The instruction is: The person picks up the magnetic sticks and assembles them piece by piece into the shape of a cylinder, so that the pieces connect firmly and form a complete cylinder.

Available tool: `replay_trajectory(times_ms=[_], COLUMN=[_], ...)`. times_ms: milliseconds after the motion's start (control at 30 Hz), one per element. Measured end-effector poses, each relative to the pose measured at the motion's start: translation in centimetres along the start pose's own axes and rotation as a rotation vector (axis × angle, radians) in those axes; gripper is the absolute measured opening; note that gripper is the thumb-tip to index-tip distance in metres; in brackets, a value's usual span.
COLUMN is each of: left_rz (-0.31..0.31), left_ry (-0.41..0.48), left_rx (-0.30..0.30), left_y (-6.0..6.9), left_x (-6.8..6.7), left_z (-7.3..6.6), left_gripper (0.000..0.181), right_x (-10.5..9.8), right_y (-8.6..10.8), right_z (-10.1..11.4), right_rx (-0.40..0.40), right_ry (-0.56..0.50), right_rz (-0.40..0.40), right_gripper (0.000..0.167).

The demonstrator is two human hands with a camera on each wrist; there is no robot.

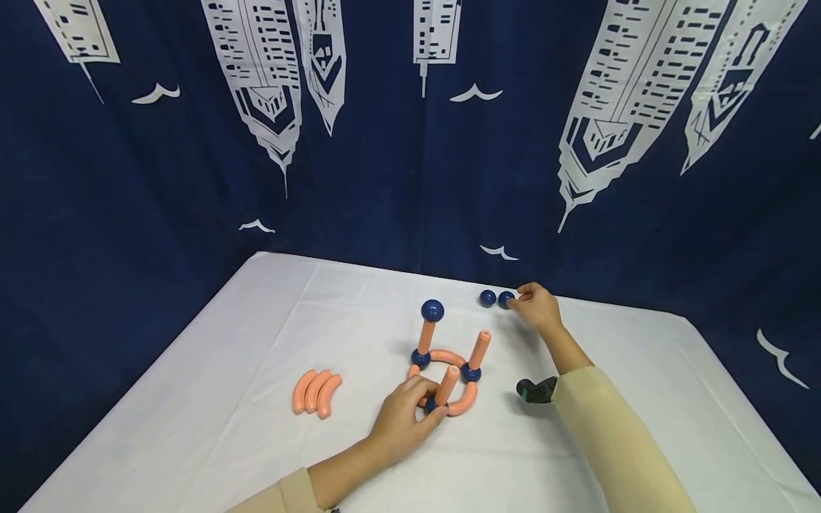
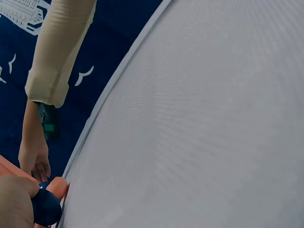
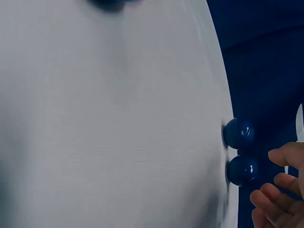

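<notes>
My left hand (image 1: 403,419) holds the front blue ball (image 1: 433,407) of a magnetic rod-and-ball frame, its thumb and fingers on either side of it. The frame's base is a ring of curved orange rods (image 1: 467,400) and blue balls. Three straight orange rods (image 1: 479,349) rise from it, and a blue ball (image 1: 432,311) tops the far-left one. At the table's far edge, my right hand (image 1: 540,311) reaches to two loose blue balls (image 1: 487,298). In the right wrist view its fingers (image 3: 270,199) are spread beside the nearer ball (image 3: 242,170), with a gap between.
Three curved orange rods (image 1: 317,391) lie side by side on the white tablecloth (image 1: 256,442), left of the frame. A dark blue curtain (image 1: 398,178) with white building prints hangs behind the table's far edge. A black device (image 1: 537,390) hangs under the right wrist.
</notes>
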State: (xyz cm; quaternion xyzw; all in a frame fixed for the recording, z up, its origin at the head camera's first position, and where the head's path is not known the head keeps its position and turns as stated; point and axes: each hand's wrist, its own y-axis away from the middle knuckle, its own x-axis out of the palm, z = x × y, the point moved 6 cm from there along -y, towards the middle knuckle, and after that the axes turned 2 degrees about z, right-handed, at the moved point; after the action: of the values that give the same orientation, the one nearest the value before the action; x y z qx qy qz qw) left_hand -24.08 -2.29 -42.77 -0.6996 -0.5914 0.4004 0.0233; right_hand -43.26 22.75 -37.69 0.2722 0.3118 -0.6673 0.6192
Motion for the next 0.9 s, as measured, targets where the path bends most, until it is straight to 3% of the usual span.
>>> replay_trajectory(times_ms=[233, 433, 767, 900], left_rz=[-0.011, -0.017, -0.008, 0.000], left_ry=[-0.006, -0.008, -0.011, 0.000], left_rx=[0.030, 0.038, 0.021, 0.015], left_y=[0.0, 0.0, -0.1, 0.0], left_x=[0.0, -0.1, -0.2, -0.2], left_z=[-0.2, -0.2, -0.2, -0.1], left_gripper=[0.021, 0.021, 0.021, 0.021], right_x=[0.5, 1.1, 2.1, 2.4], right_y=[-1.6, -2.6, -2.0, -2.0], right_z=[-0.5, -0.9, -0.4, -1.0], right_rx=[0.008, -0.039, -0.069, -0.046], right_ry=[0.050, 0.145, 0.190, 0.181], right_rz=[0.085, 0.098, 0.151, 0.130], right_gripper=[0.053, 0.056, 0.059, 0.055])
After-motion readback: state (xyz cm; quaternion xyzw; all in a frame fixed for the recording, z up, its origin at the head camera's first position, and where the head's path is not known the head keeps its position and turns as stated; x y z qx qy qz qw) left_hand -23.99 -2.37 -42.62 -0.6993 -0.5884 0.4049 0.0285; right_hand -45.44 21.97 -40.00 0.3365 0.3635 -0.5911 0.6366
